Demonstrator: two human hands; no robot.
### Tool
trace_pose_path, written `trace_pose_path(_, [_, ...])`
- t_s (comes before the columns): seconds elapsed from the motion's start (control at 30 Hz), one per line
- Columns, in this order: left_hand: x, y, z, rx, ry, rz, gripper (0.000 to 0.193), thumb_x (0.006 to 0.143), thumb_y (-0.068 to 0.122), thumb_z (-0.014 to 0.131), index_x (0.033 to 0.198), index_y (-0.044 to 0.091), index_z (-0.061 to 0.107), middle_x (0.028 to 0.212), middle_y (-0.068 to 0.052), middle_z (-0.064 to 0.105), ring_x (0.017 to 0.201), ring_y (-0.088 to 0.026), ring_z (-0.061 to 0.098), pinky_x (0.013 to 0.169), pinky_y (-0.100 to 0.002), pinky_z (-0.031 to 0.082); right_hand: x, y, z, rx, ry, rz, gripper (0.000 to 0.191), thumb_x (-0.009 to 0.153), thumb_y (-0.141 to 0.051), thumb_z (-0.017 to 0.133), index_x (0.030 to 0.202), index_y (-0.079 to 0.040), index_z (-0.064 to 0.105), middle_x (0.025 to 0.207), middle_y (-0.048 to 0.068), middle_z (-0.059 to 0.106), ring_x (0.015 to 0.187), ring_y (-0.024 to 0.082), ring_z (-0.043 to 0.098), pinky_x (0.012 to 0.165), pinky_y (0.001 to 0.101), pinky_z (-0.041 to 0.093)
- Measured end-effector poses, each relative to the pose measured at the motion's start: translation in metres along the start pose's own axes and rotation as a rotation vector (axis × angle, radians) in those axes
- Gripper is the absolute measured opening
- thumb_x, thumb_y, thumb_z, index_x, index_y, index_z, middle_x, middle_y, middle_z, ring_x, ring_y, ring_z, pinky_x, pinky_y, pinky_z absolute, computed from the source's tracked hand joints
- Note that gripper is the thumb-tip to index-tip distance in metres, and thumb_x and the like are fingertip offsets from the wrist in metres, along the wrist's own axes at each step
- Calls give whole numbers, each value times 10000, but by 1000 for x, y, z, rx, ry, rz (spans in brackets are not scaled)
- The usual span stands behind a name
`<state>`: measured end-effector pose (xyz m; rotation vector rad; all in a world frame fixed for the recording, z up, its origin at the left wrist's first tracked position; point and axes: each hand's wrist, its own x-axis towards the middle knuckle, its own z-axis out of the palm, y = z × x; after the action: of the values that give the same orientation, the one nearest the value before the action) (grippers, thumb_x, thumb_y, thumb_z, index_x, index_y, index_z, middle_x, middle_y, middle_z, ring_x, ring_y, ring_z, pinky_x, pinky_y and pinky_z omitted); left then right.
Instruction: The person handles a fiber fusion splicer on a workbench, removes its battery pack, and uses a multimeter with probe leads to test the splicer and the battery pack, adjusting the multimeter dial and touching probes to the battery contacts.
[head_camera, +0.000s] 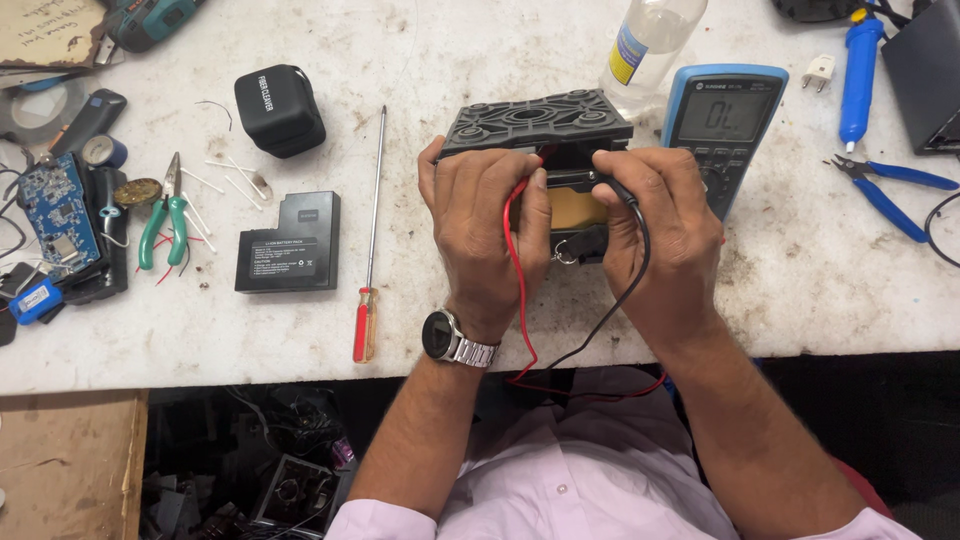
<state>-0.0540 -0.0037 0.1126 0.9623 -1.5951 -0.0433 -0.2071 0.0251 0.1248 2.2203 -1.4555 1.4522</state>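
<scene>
Left of the black housing (540, 125), which stands at mid-table, lie green-handled pliers (160, 230), a flat black battery pack (290, 242) and a red-handled screwdriver (370, 250). The left hand (485, 225) has its fingers closed on the red probe (515, 200) at the housing's front opening, and the right hand (660, 235) pinches the black probe (615, 187) there. Just right of the housing sits a blue meter (722, 125), with blue pliers (890, 190) farther right.

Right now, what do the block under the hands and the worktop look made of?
Block: looks like moulded black plastic, matt, with ribs and round recesses on top. Worktop: probably painted or laminated board, white, scuffed and stained brown; the look leaves it open. The left hand and right hand grip the block.
</scene>
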Motion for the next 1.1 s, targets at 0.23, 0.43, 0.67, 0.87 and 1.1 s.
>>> trace_pose_path(0.23, [-1,0,-4,-23,22,-5,138,947,23,728,1062,74,672,1034,-38,685,1035,-208,633,1170,-489,350,-3,-2,3,9,22,-24,166,1101,-47,713,1260,-23,672,1160,109,633,964,235,689,802,337,586])
trace_pose_path(0.43, [0,1,-4,-6,-9,-11,127,942,37,731,1050,81,681,1023,-29,689,1031,-203,635,1174,-481,329,-5,-2,4,0,19,-24,181,1110,-35,720,1287,-20,681,1136,110,627,984,228,691,817,334,588])
trace_pose_path(0.67, [1,0,-3,12,-14,-4,127,947,53,738,1053,86,677,1045,-15,690,1043,-193,637,1182,-483,318,-3,-2,6,-20,4,-2,126,1116,-42,728,1230,-13,682,1143,107,602,983,220,685,795,317,596])
trace_pose_path(0.87, [1,-1,-3,14,-13,-3,125,945,54,742,1050,88,683,1043,-15,693,1043,-186,642,1180,-490,315,-2,0,8,-7,7,-2,112,1127,-37,715,1229,-8,679,1150,104,600,999,214,682,797,308,600])
trace_pose_path(1.1, [2,-1,-3,4,-10,-3,116,951,56,742,1049,84,687,1049,-18,697,1036,-181,647,1181,-487,314,-3,0,8,43,12,17,101,1141,-30,699,1236,0,684,1154,105,596,1009,199,657,827,292,581])
